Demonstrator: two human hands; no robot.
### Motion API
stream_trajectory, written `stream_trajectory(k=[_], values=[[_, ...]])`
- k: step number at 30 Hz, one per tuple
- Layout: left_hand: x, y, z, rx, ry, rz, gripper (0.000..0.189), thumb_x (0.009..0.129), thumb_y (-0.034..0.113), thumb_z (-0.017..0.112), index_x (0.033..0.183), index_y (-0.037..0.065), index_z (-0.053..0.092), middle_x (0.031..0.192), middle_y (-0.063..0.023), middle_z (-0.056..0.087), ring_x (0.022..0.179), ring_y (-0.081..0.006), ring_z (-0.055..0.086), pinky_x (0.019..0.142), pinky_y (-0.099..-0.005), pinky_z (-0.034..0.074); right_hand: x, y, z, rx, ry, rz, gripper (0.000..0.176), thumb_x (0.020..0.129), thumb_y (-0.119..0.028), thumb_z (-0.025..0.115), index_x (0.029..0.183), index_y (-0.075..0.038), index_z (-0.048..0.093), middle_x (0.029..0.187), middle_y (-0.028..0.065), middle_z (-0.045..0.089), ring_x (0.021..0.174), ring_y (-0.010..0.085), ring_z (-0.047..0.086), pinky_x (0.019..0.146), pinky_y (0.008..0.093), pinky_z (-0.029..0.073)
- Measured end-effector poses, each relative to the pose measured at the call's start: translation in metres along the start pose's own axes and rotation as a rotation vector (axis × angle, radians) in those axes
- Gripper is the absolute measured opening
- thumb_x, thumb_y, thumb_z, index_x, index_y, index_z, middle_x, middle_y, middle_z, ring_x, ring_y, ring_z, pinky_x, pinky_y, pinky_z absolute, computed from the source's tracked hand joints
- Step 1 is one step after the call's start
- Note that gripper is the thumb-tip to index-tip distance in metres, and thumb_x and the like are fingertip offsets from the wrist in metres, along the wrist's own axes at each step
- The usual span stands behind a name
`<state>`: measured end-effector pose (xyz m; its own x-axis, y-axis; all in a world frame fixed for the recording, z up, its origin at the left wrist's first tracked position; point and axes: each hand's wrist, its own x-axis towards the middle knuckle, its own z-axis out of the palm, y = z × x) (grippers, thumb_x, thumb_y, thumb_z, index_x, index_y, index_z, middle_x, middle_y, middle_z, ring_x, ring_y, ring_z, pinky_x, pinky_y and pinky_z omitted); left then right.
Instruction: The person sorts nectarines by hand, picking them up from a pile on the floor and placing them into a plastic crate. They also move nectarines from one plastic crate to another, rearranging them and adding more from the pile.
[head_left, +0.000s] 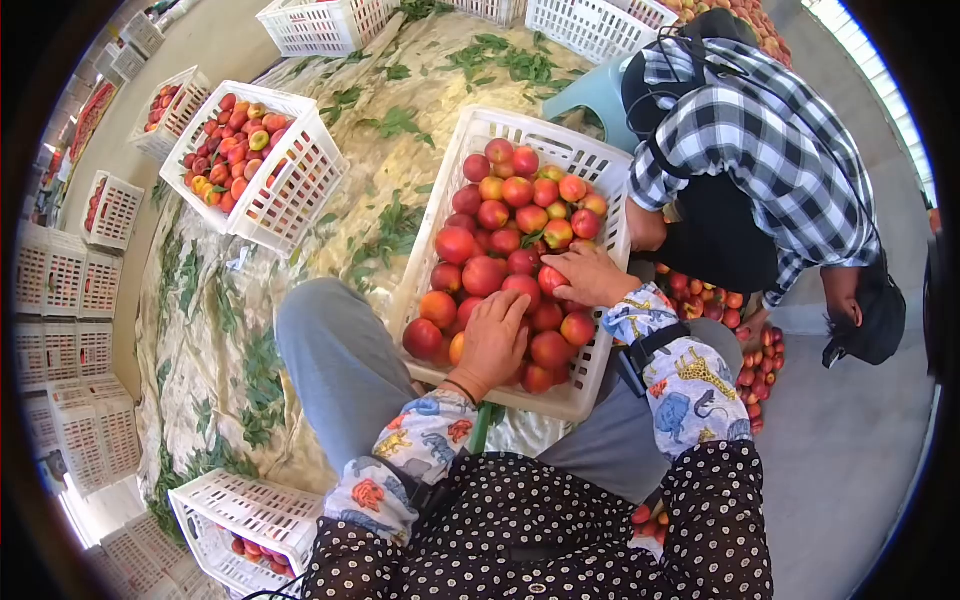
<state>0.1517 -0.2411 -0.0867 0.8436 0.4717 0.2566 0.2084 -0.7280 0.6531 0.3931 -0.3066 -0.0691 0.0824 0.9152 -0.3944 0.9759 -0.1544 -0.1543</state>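
Note:
A white plastic crate [437, 215] with slotted sides stands tilted between my knees, heaped with red and yellow nectarines [484, 275]. On the near part of the heap lies my left hand [494, 338], its outstretched fingers resting over the fruit. My right hand [590, 272] reaches in across the right side, its fingers apart and touching a red nectarine [551, 281]. Parts of the fruit beneath both palms are hidden. A green leaf [532, 239] lies among the nectarines.
A co-worker in a checked shirt [770, 130] bends down close on the right, beside loose nectarines [765, 362] on the floor. A blue stool [592, 98] is behind the crate. Another filled crate [290, 190] stands left on a leaf-strewn sheet [225, 370]; stacked crates [75, 285] line the far left.

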Motion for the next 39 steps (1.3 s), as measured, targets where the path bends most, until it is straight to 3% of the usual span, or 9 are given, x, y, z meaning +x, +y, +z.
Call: stream_trajectory(k=[4,9,14,17,22,26,30,32,39], values=[[0.012,-0.012,0.011,0.083,-0.04,0.012,0.06,0.083,0.016,0.068,0.139,0.002,0.05,0.143,-0.0188,0.049,0.135,-0.037,0.044,0.115,-0.0472,0.033,0.009,-0.008,-0.01,0.055,-0.17,0.031,0.068,0.088,-0.037,0.07,0.147,-0.012,0.045,0.138,0.0104,0.058,0.136,0.0307,0.045,0.11,0.0545,0.029],[0.017,-0.016,0.024,0.229,-0.164,0.037,0.069,0.086,0.021,0.066,0.149,0.006,0.041,0.155,-0.0167,0.039,0.146,-0.0338,0.033,0.122,-0.0463,0.021,0.012,-0.01,0.004,0.081,-0.103,0.003,0.077,0.086,-0.036,0.072,0.15,-0.01,0.038,0.145,0.0113,0.053,0.138,0.0312,0.044,0.11,0.0591,0.029],[0.016,-0.015,0.019,0.21,-0.163,0.048,0.068,0.087,0.022,0.065,0.149,0.006,0.04,0.155,-0.0166,0.039,0.146,-0.0337,0.033,0.123,-0.0465,0.021,0.009,-0.016,-0.029,0.19,-0.223,0.085,0.078,0.085,-0.031,0.072,0.151,-0.005,0.038,0.142,0.02,0.053,0.132,0.0354,0.05,0.11,0.0496,0.037],[0.014,-0.011,0.018,0.195,-0.173,0.05,0.069,0.088,0.022,0.064,0.15,0.006,0.04,0.155,-0.0169,0.038,0.146,-0.0343,0.033,0.123,-0.0467,0.021,-0.026,-0.01,-0.07,0.348,0.302,-0.084,0.065,0.089,-0.021,0.068,0.146,-0.002,0.043,0.136,0.0219,0.055,0.125,0.0374,0.053,0.106,0.044,0.044],[0.017,-0.01,0.019,0.24,-0.187,0.07,0.068,0.091,0.024,0.062,0.151,0.004,0.038,0.156,-0.019,0.037,0.147,-0.0354,0.031,0.122,-0.0502,0.019,-0.169,-0.017,-0.151,0.67,0.605,0.0,0.05,0.095,-0.013,0.064,0.142,-0.004,0.051,0.119,0.0127,0.067,0.1,0.0174,0.067,0.087,0.031,0.054],[0.021,-0.003,0.034,0.229,-0.208,0.128,0.068,0.096,0.031,0.056,0.154,0.003,0.034,0.158,-0.0186,0.034,0.15,-0.035,0.027,0.122,-0.0525,0.015,-0.282,0.018,-0.087,1.046,0.734,0.367,0.04,0.098,-0.014,0.061,0.138,-0.008,0.054,0.116,0.0082,0.068,0.1,0.0127,0.065,0.09,0.0305,0.053],[0.028,0.012,0.049,0.345,-0.325,0.13,0.072,0.097,0.035,0.053,0.157,0.002,0.027,0.163,-0.0161,0.027,0.153,-0.0332,0.02,0.123,-0.0547,0.006,-0.364,0.054,0.079,1.169,0.893,0.847,0.038,0.099,-0.015,0.059,0.135,-0.002,0.054,0.116,0.0097,0.068,0.104,0.014,0.064,0.093,0.0306,0.052],[0.025,0.01,0.056,0.469,-0.319,0.137,0.073,0.097,0.038,0.049,0.158,0.004,0.026,0.166,-0.0144,0.022,0.154,-0.0315,0.017,0.122,-0.0569,0.0,-0.393,0.044,0.169,1.242,0.926,1.049,0.032,0.098,-0.014,0.059,0.128,-0.003,0.059,0.109,0.0082,0.068,0.096,0.0165,0.065,0.083,0.0319,0.053],[0.024,0.004,0.06,0.524,-0.32,0.143,0.07,0.098,0.041,0.041,0.156,0.004,0.03,0.165,-0.0144,0.026,0.152,-0.0312,0.022,0.123,-0.0531,0.002,-0.396,-0.059,0.382,1.199,0.568,1.258,0.033,0.092,-0.018,0.063,0.121,-0.002,0.065,0.096,0.0107,0.071,0.077,0.0174,0.068,0.071,0.032,0.054]])
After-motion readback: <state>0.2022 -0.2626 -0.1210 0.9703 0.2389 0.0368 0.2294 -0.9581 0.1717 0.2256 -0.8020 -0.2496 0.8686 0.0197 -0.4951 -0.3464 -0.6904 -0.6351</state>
